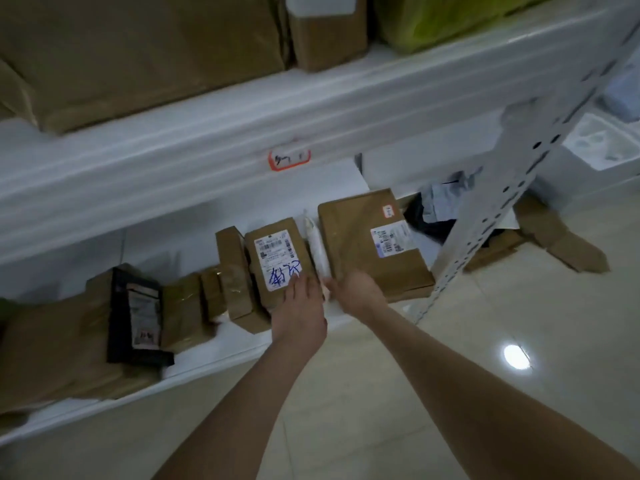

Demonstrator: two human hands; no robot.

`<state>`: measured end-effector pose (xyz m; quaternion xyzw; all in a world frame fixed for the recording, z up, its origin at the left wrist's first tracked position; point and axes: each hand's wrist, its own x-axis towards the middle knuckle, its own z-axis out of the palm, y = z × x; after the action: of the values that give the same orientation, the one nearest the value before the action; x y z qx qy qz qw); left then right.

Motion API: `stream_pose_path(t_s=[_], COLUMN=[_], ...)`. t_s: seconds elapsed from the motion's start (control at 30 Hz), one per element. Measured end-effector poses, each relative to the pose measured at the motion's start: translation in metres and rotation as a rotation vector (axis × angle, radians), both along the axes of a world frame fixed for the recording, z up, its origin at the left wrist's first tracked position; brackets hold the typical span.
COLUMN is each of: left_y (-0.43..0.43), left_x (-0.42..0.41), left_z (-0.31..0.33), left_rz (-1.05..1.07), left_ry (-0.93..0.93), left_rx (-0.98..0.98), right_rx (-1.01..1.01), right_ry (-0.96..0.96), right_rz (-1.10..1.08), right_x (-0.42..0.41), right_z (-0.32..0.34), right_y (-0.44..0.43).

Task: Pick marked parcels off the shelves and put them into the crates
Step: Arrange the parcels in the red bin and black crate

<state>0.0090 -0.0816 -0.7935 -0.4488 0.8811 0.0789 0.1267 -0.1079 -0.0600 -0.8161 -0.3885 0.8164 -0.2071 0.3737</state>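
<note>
On the low white shelf (221, 362) lies a small brown parcel (277, 258) whose white label carries blue handwriting. My left hand (300, 308) rests flat on its near end, fingers straight. Just to the right, a slim white wrapped parcel (317, 251) stands between it and a bigger brown box (372, 244) with a printed label. My right hand (356, 292) is at the near end of the white parcel, fingers curled around it as far as I can see. No crate is in view.
Further left on the shelf are several brown taped parcels (225, 289) and a black pouch (136, 317). The upper shelf beam (207, 150) bears an orange-edged tag (289, 159). A perforated upright (485, 220) stands at right, with flattened cardboard (561, 237) on the tiled floor.
</note>
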Motion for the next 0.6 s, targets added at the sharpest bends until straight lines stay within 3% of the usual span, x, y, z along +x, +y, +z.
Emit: stream_pose_path(t_s=[0.13, 0.23, 0.37, 0.47, 0.6], left_y=[-0.021, -0.021, -0.022, -0.024, -0.019], left_x=[0.017, 0.025, 0.03, 0.033, 0.033], left_z=[-0.026, -0.035, -0.036, -0.03, -0.018], left_rz=[0.043, -0.006, -0.004, 0.02, 0.114], left_ry=[-0.106, -0.155, -0.109, -0.06, 0.012], left_rx=[0.031, -0.002, 0.027, 0.109, 0.206], right_rx=[-0.039, 0.051, 0.013, -0.053, 0.009], right_ry=[-0.071, 0.049, 0.182, 0.164, 0.072], right_rz=[-0.029, -0.001, -0.13, -0.243, -0.175], right_x=[0.003, 0.004, 0.003, -0.003, -0.008], right_z=[-0.008, -0.018, -0.017, -0.007, -0.003], right_y=[-0.027, -0.037, -0.039, -0.032, -0.015])
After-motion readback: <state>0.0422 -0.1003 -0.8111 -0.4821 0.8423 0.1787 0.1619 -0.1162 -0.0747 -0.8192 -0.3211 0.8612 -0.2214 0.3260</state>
